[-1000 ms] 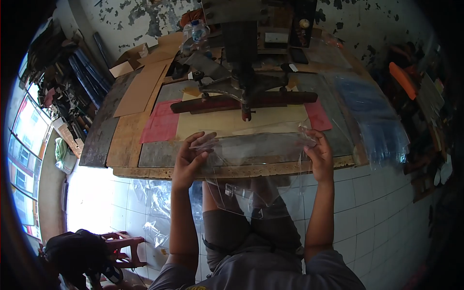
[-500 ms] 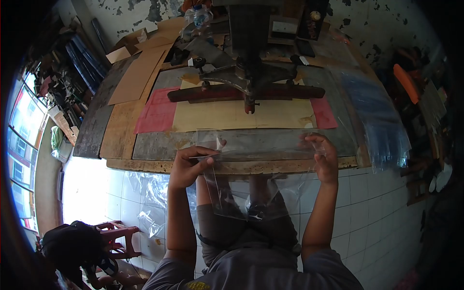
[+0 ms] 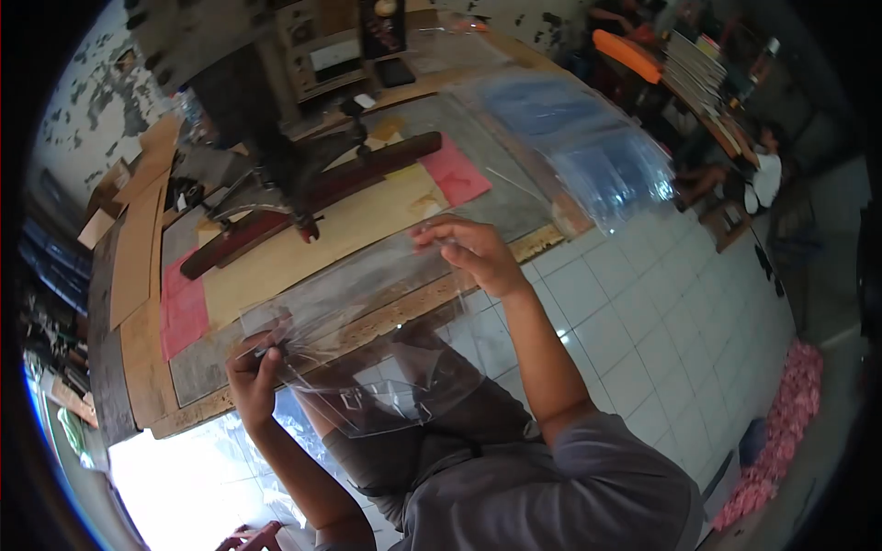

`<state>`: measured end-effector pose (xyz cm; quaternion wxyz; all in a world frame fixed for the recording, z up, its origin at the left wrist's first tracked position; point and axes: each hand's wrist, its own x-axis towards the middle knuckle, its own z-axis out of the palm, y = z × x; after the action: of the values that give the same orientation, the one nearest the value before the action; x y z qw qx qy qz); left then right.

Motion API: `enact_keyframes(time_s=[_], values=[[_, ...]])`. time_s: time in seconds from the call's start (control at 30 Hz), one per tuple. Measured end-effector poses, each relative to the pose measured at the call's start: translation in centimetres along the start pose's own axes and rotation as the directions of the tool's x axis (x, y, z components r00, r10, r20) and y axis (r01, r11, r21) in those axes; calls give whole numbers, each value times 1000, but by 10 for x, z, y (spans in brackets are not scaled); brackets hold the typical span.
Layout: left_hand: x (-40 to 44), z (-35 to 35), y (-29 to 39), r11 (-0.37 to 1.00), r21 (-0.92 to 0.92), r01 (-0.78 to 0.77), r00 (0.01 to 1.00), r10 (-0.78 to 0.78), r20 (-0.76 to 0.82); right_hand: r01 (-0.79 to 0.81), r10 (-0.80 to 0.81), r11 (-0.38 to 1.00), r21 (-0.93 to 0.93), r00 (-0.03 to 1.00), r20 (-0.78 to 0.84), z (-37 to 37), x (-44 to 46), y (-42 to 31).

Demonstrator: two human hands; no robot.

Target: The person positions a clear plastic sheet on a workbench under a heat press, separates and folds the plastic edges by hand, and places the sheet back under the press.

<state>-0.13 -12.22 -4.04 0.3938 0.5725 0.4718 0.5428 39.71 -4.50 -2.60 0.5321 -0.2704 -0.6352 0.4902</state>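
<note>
A clear, creased plastic sheet (image 3: 386, 372) hangs between my two hands, over the front edge of the table and above my lap. My left hand (image 3: 253, 378) pinches the sheet's gathered left side between thumb and fingers. At its upper right corner, my right hand (image 3: 478, 253) has its fingers and thumb closed on the thin film; the exact contact is hard to see through the transparent plastic. Just beyond the hands stands a press with a long dark red bar (image 3: 317, 202), lying over a yellow sheet (image 3: 276, 248) with pink pieces (image 3: 457, 174) at its ends.
A pile of bluish plastic sheets (image 3: 611, 170) overhangs the table's right side. Flat cardboard (image 3: 138, 262) lies along the left. White floor tiles (image 3: 634, 321) show at right, with a pink heap (image 3: 776, 441) farther off. Another person (image 3: 764, 170) sits in the right background.
My view has turned to the right, so the table and press now appear tilted and farther left. Both hands still hold the sheet, now slanted, with its left side more bunched.
</note>
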Motion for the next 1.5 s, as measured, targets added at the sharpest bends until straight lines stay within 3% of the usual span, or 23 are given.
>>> enact_keyframes(time_s=[0.23, 0.33, 0.4, 0.53, 0.63, 0.73, 0.83, 0.9, 0.97, 1.0, 1.03, 1.07, 1.1, 1.2, 1.3, 1.4, 1.43, 1.5], values=[[0, 5, 3, 984, 167, -69, 997, 74, -22, 28, -29, 996, -86, 999, -20, 3, -3, -8], [-1, 10, 10, 975, 212, -61, 996, 74, -50, 130, -133, 984, -124, 991, -10, 1, -3, 2], [-3, 6, 9, 973, 230, -16, 996, 36, -81, 98, -100, 993, -59, 995, -26, 3, -6, 0], [-4, 9, 1, 983, 144, -116, 983, 134, -123, 90, -82, 988, 129, 995, -62, 7, -8, -2], [-5, 12, -3, 983, 106, -148, 975, 163, -152, 75, -63, 989, 131, 994, -88, 4, -8, 6], [-9, 16, -9, 987, -53, -149, 956, 130, -262, 91, -89, 996, -1, 970, -227, 13, -10, -2], [-24, 6, -14, 968, -112, -225, 903, 164, -397, 209, -422, 840, -501, 832, -360, 40, -30, -45], [-39, 9, -6, 935, -226, -272, 848, 122, -516, 252, -455, 840, -480, 809, -371, 63, -66, -73], [-49, 33, 26, 873, -355, -335, 778, 44, -627, 498, -538, 775, -390, 843, 7, 81, -116, -56], [-53, 48, 40, 848, -399, -349, 746, -6, -666, 532, -431, 784, -319, 837, 336, 96, -123, -74], [-57, 62, 50, 818, -442, -369, 710, -58, -702, 589, -525, 775, -231, 802, 285, 122, -128, -79], [-58, 68, 54, 784, -481, -392, 674, -111, -731, 503, -367, 834, -227, 813, 451, 134, -136, -75], [-71, 63, 41, 747, -525, -407, 827, 56, -560, 409, -196, 880, -242, 777, 599, 143, -144, -70], [-81, 119, 67, 728, -605, -322, 774, -166, -611, 157, -38, 948, -277, 920, 390, 157, -170, -34], [-111, 141, 49, 799, -572, -187, 897, -99, -432, -107, 117, 971, -216, 992, 36, 151, -179, -23], [-130, 159, 26, 874, -476, -99, 929, -90, -359, 61, -145, 909, -411, 974, -176, 140, -183, -23], [-135, 164, 27, 870, -487, -83, 933, -103, -344, 117, -246, 855, -505, 949, -197, 137, -180, -25], [-136, 165, 29, 853, -516, -84, 940, -104, -325, 165, -262, 828, -536, 959, -109, 140, -177, -31]])
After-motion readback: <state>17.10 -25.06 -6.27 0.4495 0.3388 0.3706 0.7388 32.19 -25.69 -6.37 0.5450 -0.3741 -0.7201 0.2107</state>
